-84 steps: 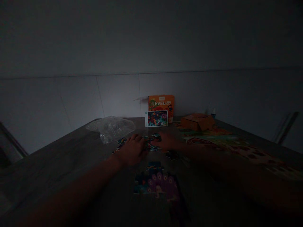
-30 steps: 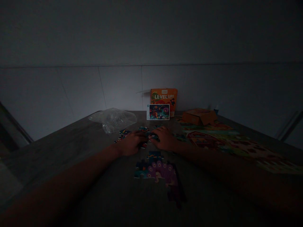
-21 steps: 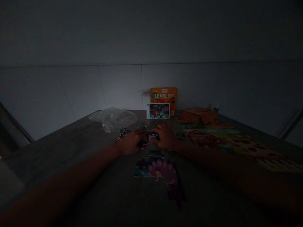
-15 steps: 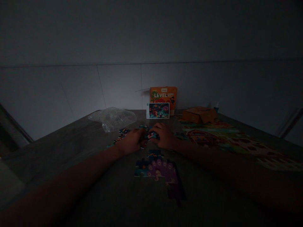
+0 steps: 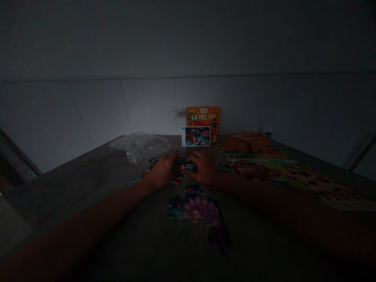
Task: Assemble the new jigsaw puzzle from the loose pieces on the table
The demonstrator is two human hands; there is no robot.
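In the dim head view, my left hand (image 5: 163, 169) is closed, its fingertips curled down on jigsaw puzzle pieces (image 5: 185, 166) lying in the middle of the table. Facing it, my right hand (image 5: 205, 168) has thumb and fingers bent around the same small group from the other side. The fingers partly hide the pieces they touch. More loose puzzle pieces (image 5: 143, 177) lie beside and behind my left hand. Closer to me, a joined puzzle section (image 5: 198, 209) shows a purple peacock with a fanned tail.
An orange box (image 5: 203, 111) stands against the wall, a picture card (image 5: 197, 136) leaning before it. At the back left is a clear plastic bag (image 5: 141, 145). A second orange box (image 5: 248, 141) and a large colourful puzzle (image 5: 293, 176) occupy the right side.
My left hand has shifted slightly, its knuckles a little higher and its fingers closer over the pieces. The right hand stays nearly in place. The peacock section looks unchanged.
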